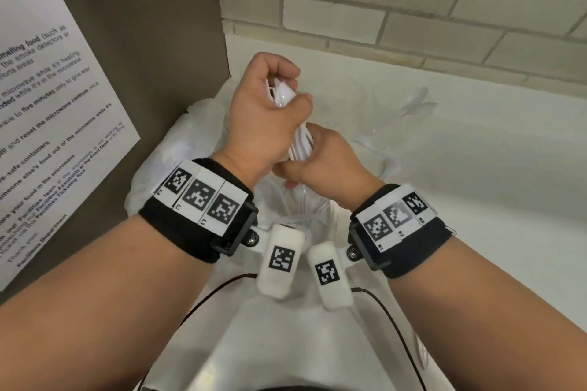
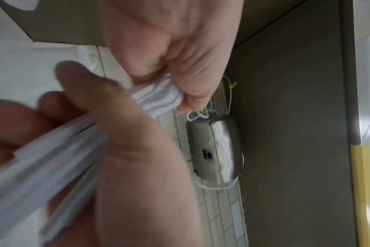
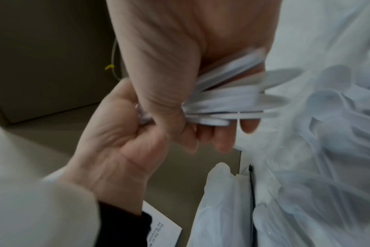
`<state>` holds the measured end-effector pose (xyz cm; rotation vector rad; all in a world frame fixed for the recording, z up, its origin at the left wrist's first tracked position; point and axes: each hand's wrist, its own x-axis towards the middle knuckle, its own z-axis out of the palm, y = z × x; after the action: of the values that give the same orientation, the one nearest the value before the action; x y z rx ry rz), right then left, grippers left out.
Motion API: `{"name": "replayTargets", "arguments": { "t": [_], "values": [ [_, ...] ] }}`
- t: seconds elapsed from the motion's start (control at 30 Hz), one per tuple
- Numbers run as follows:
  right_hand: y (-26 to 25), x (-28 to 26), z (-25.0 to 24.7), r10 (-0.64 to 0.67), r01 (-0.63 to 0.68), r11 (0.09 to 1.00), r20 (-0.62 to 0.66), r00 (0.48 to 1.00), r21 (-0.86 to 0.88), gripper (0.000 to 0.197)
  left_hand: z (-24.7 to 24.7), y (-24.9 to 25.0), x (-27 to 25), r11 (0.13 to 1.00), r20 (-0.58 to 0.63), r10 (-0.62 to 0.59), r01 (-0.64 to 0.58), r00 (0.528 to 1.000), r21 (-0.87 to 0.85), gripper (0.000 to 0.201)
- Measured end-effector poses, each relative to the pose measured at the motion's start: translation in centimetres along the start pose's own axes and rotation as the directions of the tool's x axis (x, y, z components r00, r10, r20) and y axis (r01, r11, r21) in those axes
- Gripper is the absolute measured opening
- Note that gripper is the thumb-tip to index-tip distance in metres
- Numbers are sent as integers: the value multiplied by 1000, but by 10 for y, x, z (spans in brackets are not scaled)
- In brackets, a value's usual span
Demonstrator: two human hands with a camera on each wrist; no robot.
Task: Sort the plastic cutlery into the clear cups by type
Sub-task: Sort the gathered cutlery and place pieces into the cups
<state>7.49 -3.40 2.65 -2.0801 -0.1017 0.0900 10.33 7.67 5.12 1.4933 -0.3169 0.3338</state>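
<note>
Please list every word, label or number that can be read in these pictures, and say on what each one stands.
White paper notice on the brown panel, cut off at its left edge, partly legible:
"five minutes"
"food out of the microwave"
"Facilities team"
"Front Desk"
"Thank you"
Its other lines are too cut off or blurred to read.
Black-and-white square marker tags on the black wristbands: patterns only; their tiny numbers are unreadable.
Paper corner in the right wrist view: too blurred.

A white counter (image 1: 476, 200) runs along a brick wall and abuts a brown panel on the left. On it lie a translucent bag (image 1: 178, 149) of white cutlery and, farther right, clear cups (image 1: 403, 104) holding white cutlery.
</note>
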Motion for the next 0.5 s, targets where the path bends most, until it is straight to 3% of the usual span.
{"name": "replayTargets", "arguments": {
  "t": [0.1, 0.17, 0.23, 0.3, 0.33, 0.4, 0.43, 0.5],
  "values": [
    [4, -3, 1, 41, -59, 985, 108, 993, 162, 22, -8, 1, 5, 995, -84, -19, 11, 996, -94, 33],
    [5, -2, 4, 32, -39, 995, 73, 997, 91, 26, -11, 3, 5, 969, -68, -89, 71, 994, -236, 45],
    [5, 3, 9, 34, -33, 996, -17, 999, 84, 28, -15, -2, 6, 891, 21, -239, 228, 971, -393, 72],
    [1, 7, 10, 24, -16, 993, -67, 997, 116, 24, -20, -7, 4, 840, 175, -396, 432, 902, -328, 98],
    [-1, 8, 11, 2, 4, 996, -64, 998, 84, 19, -20, -8, 1, 841, 252, -450, 501, 857, -203, 98],
    [-3, 8, 13, -45, 45, 999, -35, 998, -6, 7, -17, -10, -6, 850, 310, -507, 526, 804, 28, 62],
    [-5, 7, 14, -53, 52, 998, -23, 998, -30, 6, -14, -11, -8, 848, 272, -522, 525, 808, 71, 44],
    [-7, 6, 15, -39, 39, 999, 9, 999, -22, 12, -13, -13, -6, 839, 174, -543, 537, 822, 86, 37]
  ]
}}
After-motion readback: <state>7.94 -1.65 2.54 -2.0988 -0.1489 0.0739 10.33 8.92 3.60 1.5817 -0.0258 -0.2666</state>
